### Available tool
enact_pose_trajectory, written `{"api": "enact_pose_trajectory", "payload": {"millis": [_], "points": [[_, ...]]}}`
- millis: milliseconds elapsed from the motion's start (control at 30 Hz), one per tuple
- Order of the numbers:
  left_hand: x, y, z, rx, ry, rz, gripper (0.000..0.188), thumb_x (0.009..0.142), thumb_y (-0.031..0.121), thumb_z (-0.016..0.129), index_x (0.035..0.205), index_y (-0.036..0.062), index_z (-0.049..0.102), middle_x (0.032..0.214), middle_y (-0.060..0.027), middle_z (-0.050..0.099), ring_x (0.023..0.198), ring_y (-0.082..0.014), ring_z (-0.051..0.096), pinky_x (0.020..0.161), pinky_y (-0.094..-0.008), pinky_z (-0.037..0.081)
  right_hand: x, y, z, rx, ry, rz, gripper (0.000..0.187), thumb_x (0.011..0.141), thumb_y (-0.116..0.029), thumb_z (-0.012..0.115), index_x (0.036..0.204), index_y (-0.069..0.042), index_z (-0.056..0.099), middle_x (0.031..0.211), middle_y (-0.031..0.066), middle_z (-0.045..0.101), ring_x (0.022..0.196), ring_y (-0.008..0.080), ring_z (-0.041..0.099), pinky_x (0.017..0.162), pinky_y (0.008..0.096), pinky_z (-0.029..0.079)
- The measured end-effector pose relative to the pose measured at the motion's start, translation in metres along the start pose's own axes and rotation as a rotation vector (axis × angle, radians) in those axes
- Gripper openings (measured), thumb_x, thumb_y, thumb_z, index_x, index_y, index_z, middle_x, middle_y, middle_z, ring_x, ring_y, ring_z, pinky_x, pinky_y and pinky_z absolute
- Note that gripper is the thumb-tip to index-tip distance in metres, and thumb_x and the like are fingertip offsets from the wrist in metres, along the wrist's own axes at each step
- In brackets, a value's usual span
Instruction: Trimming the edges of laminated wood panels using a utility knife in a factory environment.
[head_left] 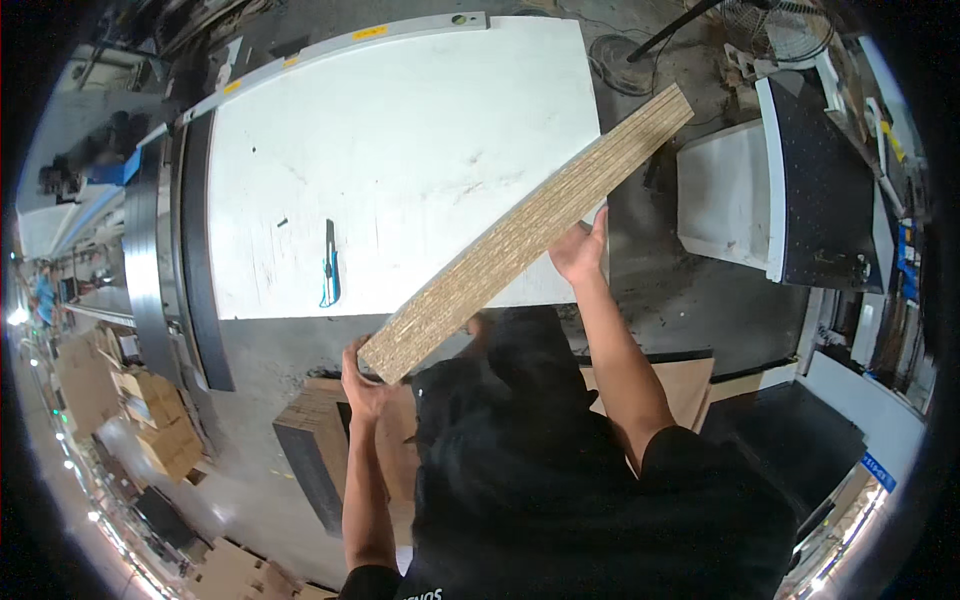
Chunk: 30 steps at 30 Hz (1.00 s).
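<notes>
A long bundle of particleboard strips [540,225] lies slantwise across my front, its raw chip edges facing up. My left hand [366,385] is closed round its near left end. Farther along, my right hand [582,246] supports it from beneath on the right side, its thumb showing and the other fingers partly hidden. The far end sticks out past the right edge of the white worktable [400,140]. On that table, left of the bundle, rests a blue and black utility knife [330,265]. A small dark piece [282,222] lies near the knife.
A long metal spirit level [400,30] runs along the table's far edge. Dark panels [195,230] stand at the left. To the right are a white and black cabinet piece [770,190] and a fan [778,30]. Cartons [165,430] sit at the lower left; a dark-sided box [312,450] is beside my left forearm.
</notes>
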<state>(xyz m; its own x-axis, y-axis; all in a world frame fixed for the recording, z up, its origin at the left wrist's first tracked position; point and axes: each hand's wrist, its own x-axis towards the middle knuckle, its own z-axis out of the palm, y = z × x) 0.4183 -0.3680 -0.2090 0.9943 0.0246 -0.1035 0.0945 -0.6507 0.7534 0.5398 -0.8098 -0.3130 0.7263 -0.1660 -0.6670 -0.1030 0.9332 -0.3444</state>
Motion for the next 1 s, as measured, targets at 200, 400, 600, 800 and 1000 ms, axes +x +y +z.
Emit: {"api": "enact_pose_trajectory", "payload": {"millis": [200,400,600,800,1000], "points": [[-0.004,0.036,-0.014,-0.094,-0.023,-0.013,0.095,0.065,0.037,0.100,0.139,-0.0039,0.056,0.129,-0.0199,0.067,0.118,-0.0330,0.068,0.103,-0.0436,0.053,0.039,-0.008,-0.006,0.378,-0.388,0.060,0.116,0.089,-0.085,0.057,0.168,-0.004,0.031,0.171,0.0197,0.035,0.158,0.0381,0.031,0.129,0.0583,0.026],[-0.024,0.070,-0.022,-0.012,-0.009,-0.123,0.093,0.061,0.031,0.100,0.137,-0.0011,0.057,0.127,-0.0179,0.070,0.117,-0.0310,0.070,0.102,-0.0425,0.054,0.056,0.009,0.017,0.317,-0.528,-0.006,0.111,0.092,-0.087,0.050,0.163,-0.002,0.037,0.161,0.0222,0.046,0.150,0.0433,0.042,0.129,0.0643,0.023],[-0.042,0.067,-0.009,-0.056,-0.016,-0.274,0.091,0.058,0.026,0.100,0.136,0.0006,0.059,0.127,-0.0164,0.071,0.120,-0.0294,0.069,0.105,-0.0420,0.053,0.071,0.001,-0.019,0.360,-0.689,0.011,0.091,0.094,-0.074,0.064,0.157,-0.009,0.049,0.162,0.0136,0.048,0.143,0.0389,0.049,0.121,0.0612,0.037],[-0.064,0.023,-0.006,-0.713,-0.086,-0.472,0.093,0.061,0.021,0.097,0.141,-0.0025,0.054,0.137,-0.0114,0.064,0.135,-0.0237,0.056,0.117,-0.0407,0.042,-0.002,-0.022,0.018,0.170,-0.115,0.153,0.076,0.098,-0.067,0.064,0.155,-0.016,0.055,0.153,0.0071,0.060,0.136,0.0324,0.057,0.117,0.0541,0.044],[-0.081,-0.064,0.020,-1.052,-0.067,-0.771,0.077,0.089,0.041,0.078,0.145,-0.0054,0.055,0.137,-0.0133,0.065,0.125,-0.0255,0.062,0.112,-0.0405,0.045,-0.007,-0.012,0.026,-0.270,0.221,0.177,0.058,0.095,-0.066,0.069,0.124,-0.016,0.073,0.125,0.0038,0.074,0.110,0.0285,0.071,0.096,0.0507,0.059]]}}
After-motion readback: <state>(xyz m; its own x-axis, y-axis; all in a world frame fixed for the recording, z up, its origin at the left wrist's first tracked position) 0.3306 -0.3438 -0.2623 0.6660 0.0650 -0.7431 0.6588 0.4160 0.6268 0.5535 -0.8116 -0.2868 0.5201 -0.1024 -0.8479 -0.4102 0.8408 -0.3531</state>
